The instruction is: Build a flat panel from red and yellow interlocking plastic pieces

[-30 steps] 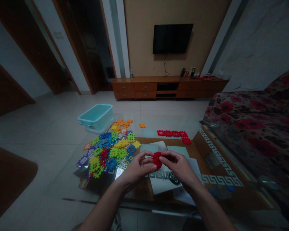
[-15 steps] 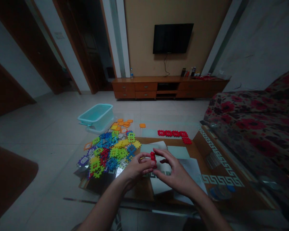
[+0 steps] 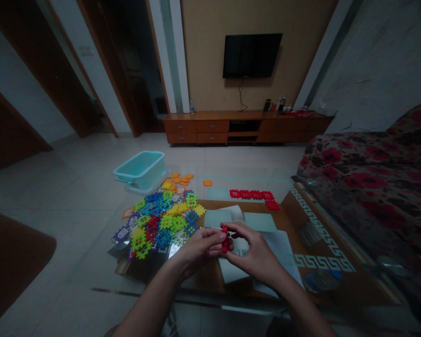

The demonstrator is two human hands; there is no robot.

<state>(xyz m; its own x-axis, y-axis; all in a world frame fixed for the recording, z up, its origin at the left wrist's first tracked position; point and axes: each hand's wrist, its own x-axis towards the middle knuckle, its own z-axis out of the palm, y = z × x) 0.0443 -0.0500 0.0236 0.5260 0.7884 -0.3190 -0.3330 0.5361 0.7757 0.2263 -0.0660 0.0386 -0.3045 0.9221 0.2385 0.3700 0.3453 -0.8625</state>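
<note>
Between my two hands, over the near part of the glass table, a red interlocking plastic piece (image 3: 225, 239) is held upright, edge toward me. My left hand (image 3: 207, 245) grips it from the left, thumb in front and fingers behind. My right hand (image 3: 249, 243) closes on it from the right, thumb at the lower end and index finger at the top. Farther off lies a joined row of red pieces (image 3: 250, 194), with one more hooked below its right end. A mixed pile of coloured pieces (image 3: 171, 220) spreads to the left of my hands.
An aqua plastic basket (image 3: 140, 168) stands behind the pile. Beyond it, a lone orange piece (image 3: 207, 183) lies on the glass. Papers (image 3: 282, 248) show beneath my right hand, and a plastic bottle (image 3: 321, 281) is at the near right. A flowered sofa (image 3: 372, 182) flanks the table.
The red piece has turned more upright and dropped slightly. My right fingers have come in onto its top and bottom ends.
</note>
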